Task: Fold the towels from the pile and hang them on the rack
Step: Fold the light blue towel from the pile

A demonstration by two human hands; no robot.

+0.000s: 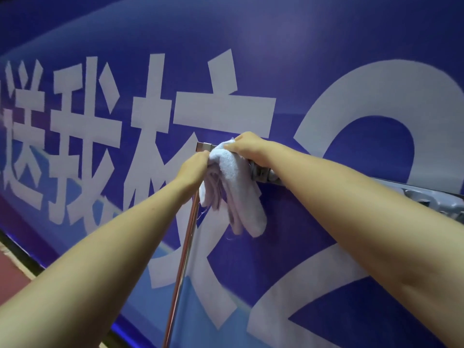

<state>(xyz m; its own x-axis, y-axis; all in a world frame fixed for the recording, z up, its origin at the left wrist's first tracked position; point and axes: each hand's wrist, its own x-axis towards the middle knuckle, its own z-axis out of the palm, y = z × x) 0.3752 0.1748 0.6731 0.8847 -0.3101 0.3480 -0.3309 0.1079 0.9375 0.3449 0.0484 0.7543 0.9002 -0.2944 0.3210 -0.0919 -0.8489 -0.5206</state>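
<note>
- My left hand [192, 169] is curled at the near side of the towel [232, 187], fingers bunched into its upper edge where the cloth gathers
- My right hand [247, 148] lies over the top of the towel, fingers bent down on the fabric and pressing it against the metal beneath; the fingertips toward the wall are hidden by the hand itself
- The towel is pale, nearly white with a faint lilac tint, and it sits draped over the top of the rack [204, 146], right between my two hands
- Its loose folds hang down in a rumpled bundle below my hands, in front of the wall, with a few stray threads at the lower edges
- The rack shows as a shiny square metal end piece just left of my right hand, and more chrome fittings peek out under my right wrist
- A long polished rail [182, 262] runs from under my left hand down toward the bottom of the view, passing beside my left forearm
- Behind everything is a blue banner [326, 59] with large white characters, lighter blue at its lower part
- At the lower left a strip of reddish floor [12, 275] shows past the banner's edge
</note>
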